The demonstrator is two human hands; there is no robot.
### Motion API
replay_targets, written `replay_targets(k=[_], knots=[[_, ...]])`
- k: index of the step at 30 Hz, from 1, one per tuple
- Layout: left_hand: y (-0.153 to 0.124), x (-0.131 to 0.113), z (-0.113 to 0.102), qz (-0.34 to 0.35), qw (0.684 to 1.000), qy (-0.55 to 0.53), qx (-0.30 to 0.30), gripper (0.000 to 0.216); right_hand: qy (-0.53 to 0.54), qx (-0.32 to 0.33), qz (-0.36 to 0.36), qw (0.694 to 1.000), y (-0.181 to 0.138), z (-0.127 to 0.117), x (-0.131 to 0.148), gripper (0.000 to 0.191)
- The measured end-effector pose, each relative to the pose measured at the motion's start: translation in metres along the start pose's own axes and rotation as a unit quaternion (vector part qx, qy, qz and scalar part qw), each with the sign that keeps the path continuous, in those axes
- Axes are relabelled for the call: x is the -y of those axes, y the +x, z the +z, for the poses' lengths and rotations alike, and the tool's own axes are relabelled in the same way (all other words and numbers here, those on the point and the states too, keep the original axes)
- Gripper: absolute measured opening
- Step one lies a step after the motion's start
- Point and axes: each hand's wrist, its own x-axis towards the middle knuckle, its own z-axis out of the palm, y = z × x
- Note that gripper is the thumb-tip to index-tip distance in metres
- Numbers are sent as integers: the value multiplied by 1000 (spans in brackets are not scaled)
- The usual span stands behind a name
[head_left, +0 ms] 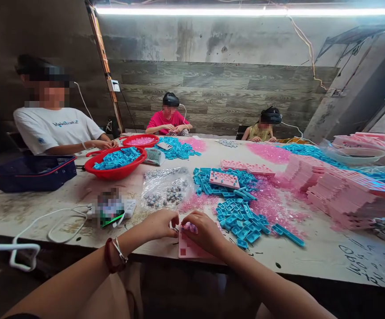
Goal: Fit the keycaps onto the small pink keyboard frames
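Here, pink bd, bskt w/ blue pcs

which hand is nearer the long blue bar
Right. The right hand, over the pink board, is left of the long blue bar; the left hand is farther left.

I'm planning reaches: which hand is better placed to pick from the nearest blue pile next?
Probably the right. The right hand, over the pink board, is closer to the blue pile; the left hand is farther left.
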Motion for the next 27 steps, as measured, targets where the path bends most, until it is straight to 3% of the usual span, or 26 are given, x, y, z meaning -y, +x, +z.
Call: replay_targets(k=[7, 13, 19, 23, 27], knots=[[2, 2, 1, 22, 999, -20, -13, 22, 51, -8, 10, 999, -1, 1, 0, 12], [4, -2, 6, 25, 998, -47, -31, 23, 83, -28, -33, 996, -2, 10, -12, 2], [9, 0, 10, 48, 998, -11, -40, 24, 108, -20, -45, 993, -2, 10, -15, 10], [14, 4, 4, 76, 997, 9, -11, 20, 127, -13, -38, 991, 0, 11, -18, 14], [19, 8, 1, 88, 995, -41, 22, 12, 130, -2, -49, 990, 5, 9, -20, 14]])
